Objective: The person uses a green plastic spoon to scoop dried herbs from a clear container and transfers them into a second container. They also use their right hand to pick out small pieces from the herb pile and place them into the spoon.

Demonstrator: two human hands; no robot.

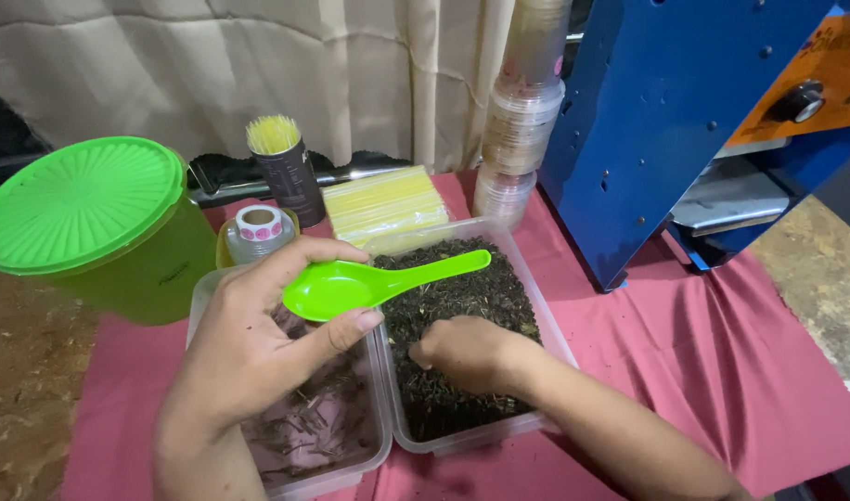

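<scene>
- The left hand holds a bright green plastic spoon, thumb and fingers closed around its bowl, handle pointing right over the clear tub of dark dried leaves; the spoon's bowl looks empty.
- The right hand rests inside that tub, fingers curled down into the leaves; whether they pinch anything I cannot tell.
- Just left of the leaf tub, touching it, sits a 2nd clear tub with a thin scatter of stems and bits.
- Judged step: picking through the leaves by hand, spoon held ready.
- The next move, as I judge it, calls for turning the spoon to grip its handle before it can scoop.
- Behind the leaf tub: a pack of yellow straws and stacked clear cups; to its far left, a green lidded container.
</scene>
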